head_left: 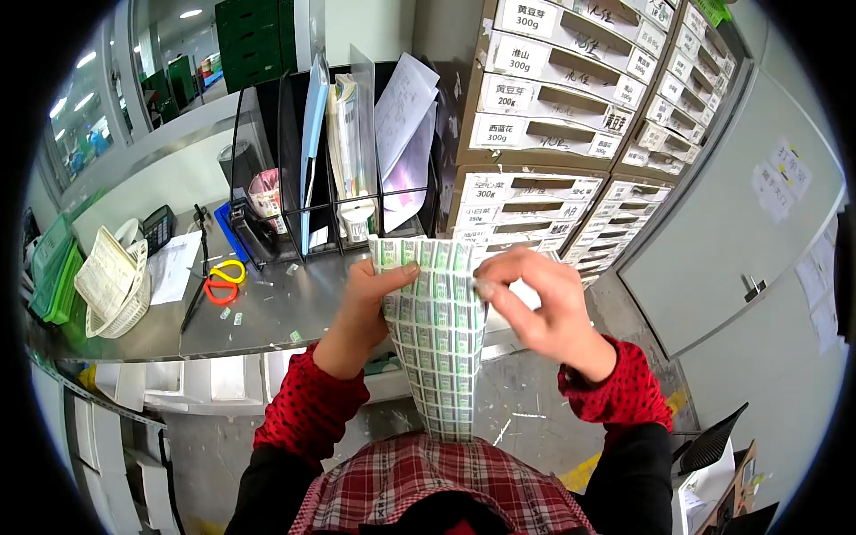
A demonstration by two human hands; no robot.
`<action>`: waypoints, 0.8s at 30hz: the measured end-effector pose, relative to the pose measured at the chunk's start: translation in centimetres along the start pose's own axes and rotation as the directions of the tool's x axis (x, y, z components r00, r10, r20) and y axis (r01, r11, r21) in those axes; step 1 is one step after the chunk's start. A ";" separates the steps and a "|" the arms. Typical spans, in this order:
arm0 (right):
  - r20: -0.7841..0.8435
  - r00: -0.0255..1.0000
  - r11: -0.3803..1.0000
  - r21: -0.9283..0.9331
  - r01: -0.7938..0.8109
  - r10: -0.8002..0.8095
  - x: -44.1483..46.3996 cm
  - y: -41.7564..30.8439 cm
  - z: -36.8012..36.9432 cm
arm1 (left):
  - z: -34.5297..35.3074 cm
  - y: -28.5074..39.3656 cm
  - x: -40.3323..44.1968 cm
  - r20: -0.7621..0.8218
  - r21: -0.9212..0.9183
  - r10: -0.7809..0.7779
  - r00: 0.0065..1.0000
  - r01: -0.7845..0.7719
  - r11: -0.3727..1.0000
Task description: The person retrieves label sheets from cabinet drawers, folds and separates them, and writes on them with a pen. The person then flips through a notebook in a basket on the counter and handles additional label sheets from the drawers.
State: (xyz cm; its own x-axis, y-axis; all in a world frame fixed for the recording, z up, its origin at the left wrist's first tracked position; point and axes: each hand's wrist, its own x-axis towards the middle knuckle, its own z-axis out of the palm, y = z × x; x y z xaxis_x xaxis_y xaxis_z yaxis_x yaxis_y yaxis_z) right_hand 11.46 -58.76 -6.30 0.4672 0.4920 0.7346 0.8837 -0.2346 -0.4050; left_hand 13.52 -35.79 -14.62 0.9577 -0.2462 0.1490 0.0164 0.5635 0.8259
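Left hand [364, 305] grips a label sheet [437, 339], right hand [537, 303] at its edge

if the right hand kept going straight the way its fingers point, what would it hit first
The label sheet, most likely: the right hand points left across the picture, right at the sheet's edge, perhaps touching it. Depth there is hard to judge.

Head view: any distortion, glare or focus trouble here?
Head view throughout: wide-angle distortion, with black corners and lines bowing near the edges; ceiling lamps glaring white at upper left; larger drawer labels legible, but print on the sticker sheet too small to read.
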 end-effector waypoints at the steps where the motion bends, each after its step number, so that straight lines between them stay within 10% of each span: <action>1: 0.020 0.992 0.988 -0.089 0.123 -0.122 -0.1 -0.8 -0.1 | 0.4 0.4 -0.2 -0.050 -0.024 -0.002 0.999 0.001 1.000; 5: 0.050 0.946 0.939 -0.116 0.323 -0.319 -0.8 -2.1 -0.1 | 0.7 1.9 0.2 -0.011 -0.066 0.004 1.000 -0.005 0.998; 7: -0.165 0.986 0.999 0.029 0.016 -0.011 -0.4 -1.4 0.5 | 1.2 2.3 0.5 0.001 -0.079 0.009 1.000 -0.009 0.997; 9: 0.035 0.939 0.881 0.335 -0.335 0.343 -1.1 0.6 0.2 | 1.4 2.5 1.2 0.012 -0.028 0.014 1.000 -0.013 1.000; 12: 0.129 0.909 0.866 0.277 -0.417 0.397 -1.3 1.5 0.2 | 1.6 2.7 1.9 -0.020 -0.025 0.020 1.000 -0.020 0.999; 17: -0.052 0.932 0.923 -0.172 0.344 -0.358 -2.0 -0.3 0.9 | 0.0 3.1 3.4 -0.008 -0.060 0.011 1.000 -0.012 0.998; 19: -0.044 0.915 0.913 -0.108 0.394 -0.400 -2.5 -0.8 0.8 | -0.4 3.4 4.2 -0.057 -0.093 -0.003 0.998 -0.002 0.996; 22: -0.114 0.993 0.999 -0.038 -0.013 0.009 -1.8 0.4 0.7 | -0.1 3.7 5.0 0.021 -0.160 0.001 1.000 0.002 0.987; 24: -0.001 0.954 0.903 0.323 -0.285 0.301 -2.1 1.6 1.9 | -0.1 3.4 5.8 0.045 -0.182 0.017 0.999 -0.008 0.983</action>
State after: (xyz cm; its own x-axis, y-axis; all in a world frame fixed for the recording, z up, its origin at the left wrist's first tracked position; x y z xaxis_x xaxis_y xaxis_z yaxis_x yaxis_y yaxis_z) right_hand 11.88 -58.55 -9.57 0.7116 0.3980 0.5790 0.6561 -0.0815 -0.7503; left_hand 19.15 -35.22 -11.04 0.9438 -0.2721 0.1873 0.0605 0.6998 0.7117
